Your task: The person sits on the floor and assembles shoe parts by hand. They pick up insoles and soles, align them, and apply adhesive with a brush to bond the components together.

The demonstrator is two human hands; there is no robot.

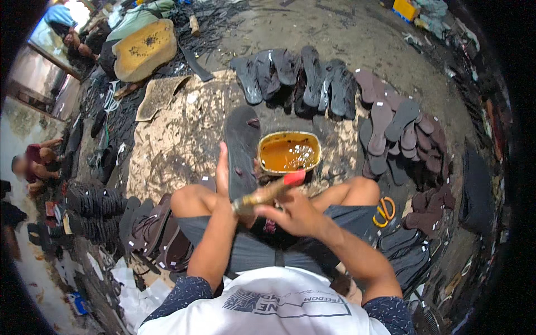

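Observation:
My left hand (223,181) grips the edge of a dark shoe sole (242,145) that stands tilted up between my knees. Small reddish-brown strap ends poke through the sole's face. A wooden-handled brush (266,195) with a red end is held in my right hand (296,215). Its bristle end lies toward the lower left, over the near end of the sole; whether it touches the sole I cannot tell. Just right of the sole stands an oval tub (289,153) of amber, glossy liquid, partly behind the brush's red end.
Black soles (312,78) lie in a row beyond the tub. Brown and black soles (410,131) are heaped at right, near orange-handled scissors (384,212). Stacked soles (95,209) and strapped sandals (162,229) sit at left. Another person (39,162) is at far left.

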